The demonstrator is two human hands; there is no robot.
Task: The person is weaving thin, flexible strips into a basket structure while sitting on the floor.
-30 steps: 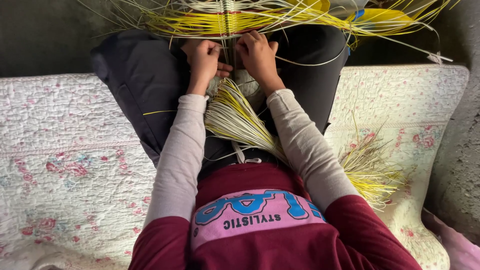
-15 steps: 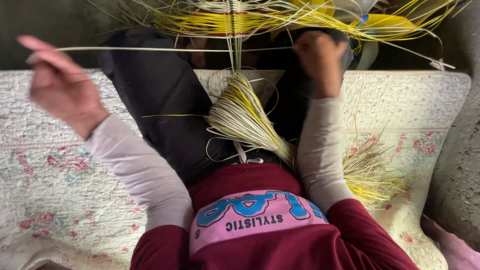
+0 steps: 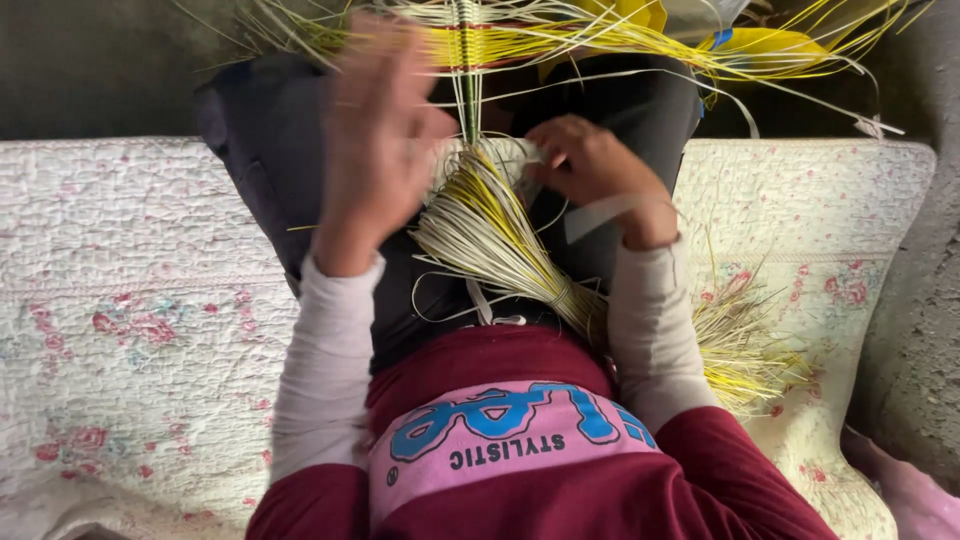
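My left hand (image 3: 375,135) is raised over my left knee and blurred by motion. Its fingers are spread and I see no strand in it. My right hand (image 3: 592,172) rests at the head of a bundle of yellow and pale straw strips (image 3: 492,238) lying across my lap, fingers pinched on some strips. The bundle fans down to my right hip (image 3: 735,350). Beyond my knees lies a flat woven piece of the same strips (image 3: 470,40), loose ends sticking out to both sides.
I sit on a white quilted cloth with pink flowers (image 3: 140,330). Dark floor (image 3: 90,70) lies beyond it, and a rough grey wall (image 3: 920,300) stands on the right. A yellow object (image 3: 770,45) sits past the weave. Something pink (image 3: 910,495) shows at the bottom right.
My left hand, which was flung far out to the left pulling a long strand, has swung back towards the middle. My right hand has dropped from the weave onto the bundle's head.
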